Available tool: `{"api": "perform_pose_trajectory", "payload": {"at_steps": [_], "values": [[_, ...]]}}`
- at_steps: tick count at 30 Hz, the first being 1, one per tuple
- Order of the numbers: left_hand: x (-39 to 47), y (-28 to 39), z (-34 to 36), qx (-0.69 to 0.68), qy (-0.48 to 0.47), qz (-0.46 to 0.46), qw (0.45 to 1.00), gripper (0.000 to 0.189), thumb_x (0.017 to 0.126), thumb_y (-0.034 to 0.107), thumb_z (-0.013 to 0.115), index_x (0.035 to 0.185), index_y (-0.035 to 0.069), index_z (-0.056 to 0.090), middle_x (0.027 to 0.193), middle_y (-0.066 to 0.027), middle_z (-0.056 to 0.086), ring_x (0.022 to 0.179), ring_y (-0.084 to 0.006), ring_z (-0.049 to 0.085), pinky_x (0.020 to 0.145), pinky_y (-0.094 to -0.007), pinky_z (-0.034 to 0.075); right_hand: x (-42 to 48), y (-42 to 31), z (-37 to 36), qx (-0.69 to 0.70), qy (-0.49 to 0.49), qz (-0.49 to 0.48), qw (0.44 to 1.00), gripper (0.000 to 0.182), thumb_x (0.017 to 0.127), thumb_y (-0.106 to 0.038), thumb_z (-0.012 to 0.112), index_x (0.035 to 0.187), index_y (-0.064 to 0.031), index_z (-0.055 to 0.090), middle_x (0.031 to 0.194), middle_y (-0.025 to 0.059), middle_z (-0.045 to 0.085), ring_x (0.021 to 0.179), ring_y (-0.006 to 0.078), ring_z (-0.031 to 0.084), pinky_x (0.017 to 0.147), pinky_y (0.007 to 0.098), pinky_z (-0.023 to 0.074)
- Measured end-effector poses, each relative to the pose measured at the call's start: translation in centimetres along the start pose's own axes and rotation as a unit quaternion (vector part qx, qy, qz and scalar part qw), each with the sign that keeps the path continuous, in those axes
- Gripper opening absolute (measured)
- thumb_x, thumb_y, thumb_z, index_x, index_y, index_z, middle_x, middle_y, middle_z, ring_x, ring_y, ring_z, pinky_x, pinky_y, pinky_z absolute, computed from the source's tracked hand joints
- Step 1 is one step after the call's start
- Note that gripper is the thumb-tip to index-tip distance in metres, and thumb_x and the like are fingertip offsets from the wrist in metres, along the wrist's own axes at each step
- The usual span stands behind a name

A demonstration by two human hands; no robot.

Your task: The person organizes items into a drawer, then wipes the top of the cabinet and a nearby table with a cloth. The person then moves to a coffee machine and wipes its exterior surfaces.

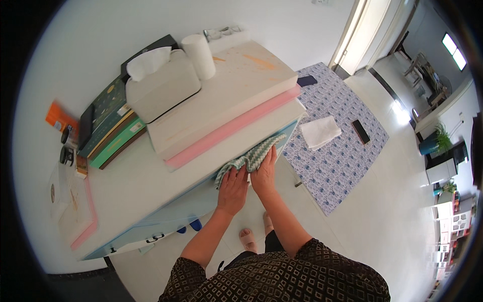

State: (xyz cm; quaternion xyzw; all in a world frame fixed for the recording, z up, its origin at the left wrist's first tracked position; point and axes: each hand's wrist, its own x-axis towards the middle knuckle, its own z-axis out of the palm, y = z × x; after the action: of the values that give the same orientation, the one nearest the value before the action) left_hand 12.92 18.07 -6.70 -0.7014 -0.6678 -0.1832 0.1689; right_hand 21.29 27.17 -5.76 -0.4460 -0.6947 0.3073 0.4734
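Observation:
A green-and-white striped cloth [256, 156] lies bunched against the blue front edge of a white cabinet [188, 171]. My left hand [233, 190] presses on the cloth's left part with its fingers laid over it. Close beside it, my right hand [265, 171] has its fingers on the right part of the cloth, thumb side toward the left hand. Above both hands, on the cabinet top, rests a large white box-like slab with a pink lower layer [237, 124].
A tissue box [162, 90], a white paper roll [199, 56] and stacked books and boxes [109, 128] stand on the cabinet. To the right, a floral-covered table [339, 166] holds a folded white cloth [320, 132] and a dark phone-like object [361, 132].

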Motion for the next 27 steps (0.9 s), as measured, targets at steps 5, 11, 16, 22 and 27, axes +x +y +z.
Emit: {"api": "perform_pose_trajectory", "payload": {"at_steps": [5, 11, 16, 22, 27], "values": [[3.6, 1.2, 1.7, 0.042, -0.017, 0.042, 0.998, 0.038, 0.082, 0.019, 0.054, 0.116, 0.002, 0.053, 0.134, -0.0062, 0.039, 0.122, -0.0267, 0.036, 0.102, -0.0402, 0.027, 3.3, 4.2, -0.7, -0.035, 0.038, -0.037, 0.998, 0.076, 0.078, -0.013, 0.061, 0.136, 0.0061, 0.015, 0.138, 0.0348, 0.013, 0.126, 0.0498, 0.021, 0.102, 0.0436, 0.0288], [5.0, 2.5, 4.0, 0.078, -0.04, 0.047, 0.995, 0.034, 0.082, 0.017, 0.052, 0.113, 0.003, 0.055, 0.131, -0.0044, 0.042, 0.12, -0.0242, 0.038, 0.104, -0.0379, 0.023, 4.9, 6.3, -1.8, -0.016, 0.01, -0.042, 0.999, 0.076, 0.079, -0.01, 0.059, 0.136, 0.0063, 0.013, 0.14, 0.0337, 0.01, 0.127, 0.0493, 0.019, 0.104, 0.0439, 0.0235], [2.0, 2.1, 4.5, 0.028, -0.112, 0.005, 0.993, 0.033, 0.082, 0.016, 0.053, 0.111, 0.001, 0.055, 0.126, -0.0047, 0.046, 0.117, -0.0232, 0.039, 0.103, -0.0378, 0.025, 1.9, 7.5, -1.5, 0.003, -0.071, -0.006, 0.997, 0.076, 0.081, -0.009, 0.057, 0.137, 0.0073, 0.008, 0.139, 0.0346, 0.01, 0.125, 0.0507, 0.02, 0.103, 0.0443, 0.0254], [5.7, 3.2, 4.0, 0.031, -0.065, 0.044, 0.996, 0.033, 0.081, 0.015, 0.051, 0.11, 0.001, 0.057, 0.122, -0.0046, 0.049, 0.117, -0.0221, 0.041, 0.102, -0.0364, 0.027, 5.2, 8.2, -2.9, -0.014, 0.014, -0.007, 1.0, 0.083, 0.076, -0.014, 0.064, 0.137, 0.0058, 0.011, 0.136, 0.0338, 0.018, 0.124, 0.0481, 0.026, 0.102, 0.0433, 0.0281], [7.0, 4.6, 6.0, 0.03, -0.057, 0.012, 0.998, 0.035, 0.08, 0.014, 0.047, 0.111, 0.003, 0.058, 0.12, -0.0039, 0.052, 0.118, -0.0195, 0.041, 0.104, -0.0338, 0.025, 6.7, 8.1, -4.6, -0.028, -0.033, -0.002, 0.999, 0.087, 0.073, -0.012, 0.066, 0.136, 0.0076, 0.01, 0.135, 0.035, 0.017, 0.123, 0.0491, 0.026, 0.102, 0.0434, 0.0279]]}}
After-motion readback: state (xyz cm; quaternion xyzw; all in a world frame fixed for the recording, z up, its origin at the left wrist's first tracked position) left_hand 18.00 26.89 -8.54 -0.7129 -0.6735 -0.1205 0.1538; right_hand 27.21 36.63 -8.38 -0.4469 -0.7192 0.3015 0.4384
